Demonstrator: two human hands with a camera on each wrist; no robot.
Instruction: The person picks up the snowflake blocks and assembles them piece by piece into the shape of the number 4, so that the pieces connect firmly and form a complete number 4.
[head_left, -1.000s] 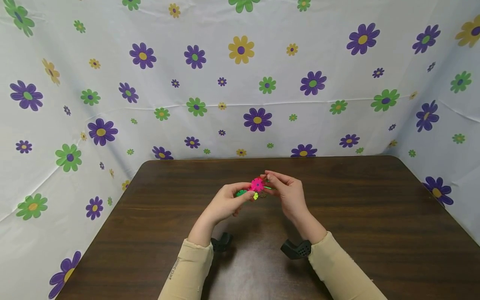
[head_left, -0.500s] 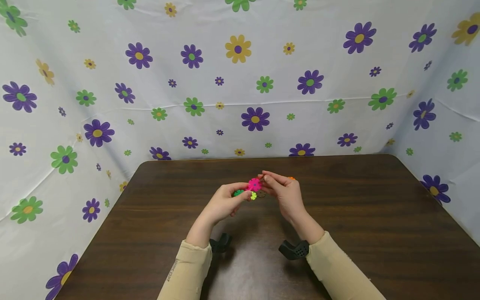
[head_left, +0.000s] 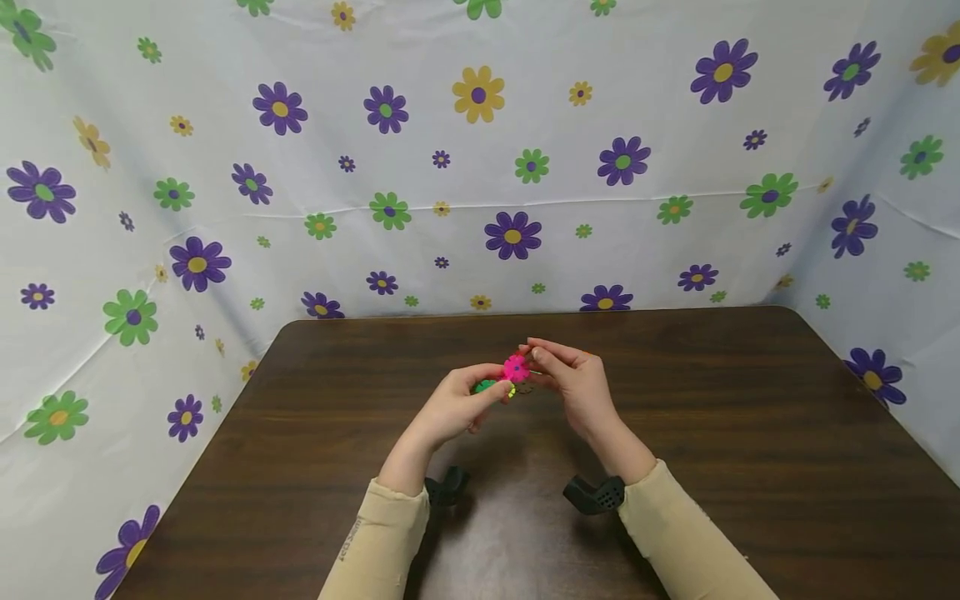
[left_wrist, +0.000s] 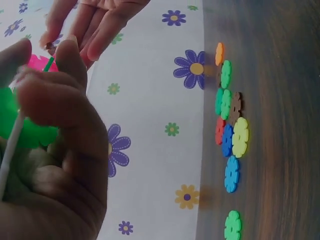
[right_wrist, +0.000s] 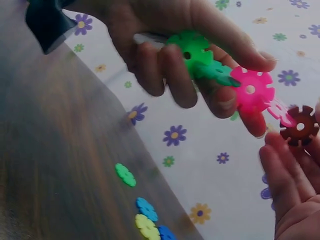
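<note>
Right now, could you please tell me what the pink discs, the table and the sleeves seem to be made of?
Pink discs: likely plastic, smooth; evenly bright colour, crisply notched rims.
Table: wood or wood-look laminate, faintly glossy; dark grain, soft reflection.
Sleeves: probably cloth, matte; slightly wrinkled cuffs, no shine.

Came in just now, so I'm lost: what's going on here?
Someone's left hand holds a short chain of colorful notched discs, green at one end, then pink. The right hand pinches a brown disc at the pink end; whether it is fully slotted in is hard to tell. More discs, yellow and blue among them, lie on the table.
</note>
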